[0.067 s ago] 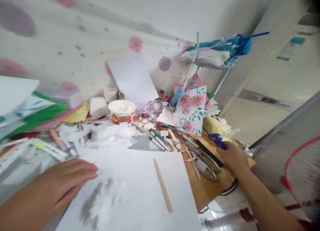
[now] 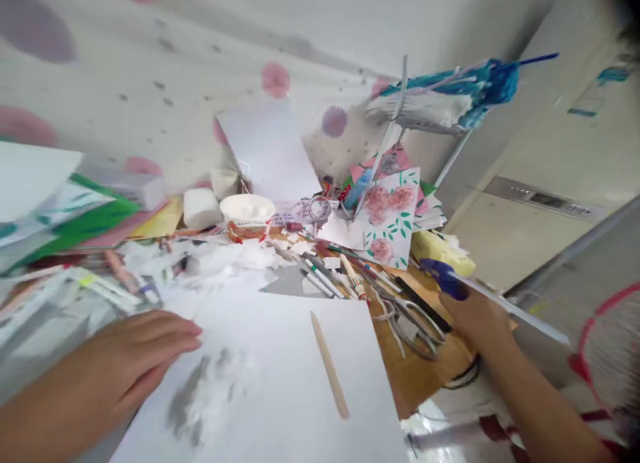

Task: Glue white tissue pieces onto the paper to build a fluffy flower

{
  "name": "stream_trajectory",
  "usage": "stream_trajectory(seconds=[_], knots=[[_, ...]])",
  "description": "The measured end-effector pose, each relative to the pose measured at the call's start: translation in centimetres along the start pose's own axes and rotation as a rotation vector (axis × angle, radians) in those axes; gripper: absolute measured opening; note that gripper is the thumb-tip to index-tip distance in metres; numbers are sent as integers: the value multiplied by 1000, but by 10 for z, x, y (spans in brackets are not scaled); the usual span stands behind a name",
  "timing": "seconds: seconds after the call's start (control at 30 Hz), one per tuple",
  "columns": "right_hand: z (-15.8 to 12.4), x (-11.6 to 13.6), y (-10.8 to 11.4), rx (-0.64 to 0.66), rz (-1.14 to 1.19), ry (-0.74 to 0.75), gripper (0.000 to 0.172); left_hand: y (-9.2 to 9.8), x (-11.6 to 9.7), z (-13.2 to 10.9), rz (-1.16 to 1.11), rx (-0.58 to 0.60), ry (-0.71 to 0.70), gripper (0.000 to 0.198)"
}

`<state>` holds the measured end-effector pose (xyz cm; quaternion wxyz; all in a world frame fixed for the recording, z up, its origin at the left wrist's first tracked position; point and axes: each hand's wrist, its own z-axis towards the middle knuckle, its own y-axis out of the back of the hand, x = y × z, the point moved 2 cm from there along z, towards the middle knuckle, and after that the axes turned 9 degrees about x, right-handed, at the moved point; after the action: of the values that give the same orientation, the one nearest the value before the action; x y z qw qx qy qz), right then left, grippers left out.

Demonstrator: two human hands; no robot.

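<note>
My left hand (image 2: 135,359) lies at the left edge of a white paper sheet (image 2: 280,376), fingers stretched out and holding nothing. On that sheet are a grey-and-white smudged patch (image 2: 200,396) and a pointed wooden stick (image 2: 330,366). At the desk's right side, my right hand (image 2: 477,316) is closed around a blue tool (image 2: 444,277). A long thin white strip (image 2: 515,309) runs from it past the wrist; blur hides its exact kind. Scissors (image 2: 413,319) with metal handles lie just left of this hand.
Several pens (image 2: 320,276) and paper scraps crowd the back of the desk. Behind them stand a paper bowl (image 2: 247,216) and flower-painted cards (image 2: 393,216). A blue-and-white tassel (image 2: 450,96) hangs at upper right. A red-rimmed fan (image 2: 613,343) is beyond the desk's right edge.
The white strip on the blue tool now shows at length, pointing down to the right. My right hand has turned slightly. The whole view has shifted a little; my left hand stays on the paper.
</note>
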<state>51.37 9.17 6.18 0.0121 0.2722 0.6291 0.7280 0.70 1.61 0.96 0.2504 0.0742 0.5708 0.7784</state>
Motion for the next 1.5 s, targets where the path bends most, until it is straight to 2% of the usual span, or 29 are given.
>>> stream_trajectory(seconds=[0.07,0.2,0.23,0.3,0.33,0.37,0.47,0.63,0.77,0.8,0.9,0.97,1.17,1.37,1.5], knots=[[-22,9,-7,69,52,128,28,1,-8,3,21,62,-48,34],[-92,52,-33,377,204,483,41,5,-15,8,73,258,-187,33],[-111,66,-38,452,220,559,37,5,-14,9,74,283,-199,32],[-145,95,-47,749,242,764,20,6,-13,9,74,298,-200,31],[-156,106,-50,839,249,797,15,6,-13,9,73,301,-201,31],[-164,115,-52,871,246,818,12,5,-13,8,71,302,-204,30],[-172,128,-57,896,203,861,6,5,-14,7,60,303,-214,28],[-169,128,-62,870,145,921,7,5,-15,7,28,303,-204,27],[-170,130,-62,1002,-15,889,13,5,-15,7,27,308,-179,25],[-170,131,-61,1001,-21,899,14,6,-15,7,28,311,-178,25],[-169,134,-57,929,73,956,12,6,-15,7,31,325,-179,25],[-170,134,-57,925,116,970,11,7,-16,8,30,333,-181,25],[-170,134,-60,966,44,911,13,9,-18,10,42,341,-195,25],[-168,134,-57,995,86,961,16,10,-17,10,44,342,-199,28],[-166,133,-63,1068,91,977,18,10,-17,11,47,355,-200,28]])
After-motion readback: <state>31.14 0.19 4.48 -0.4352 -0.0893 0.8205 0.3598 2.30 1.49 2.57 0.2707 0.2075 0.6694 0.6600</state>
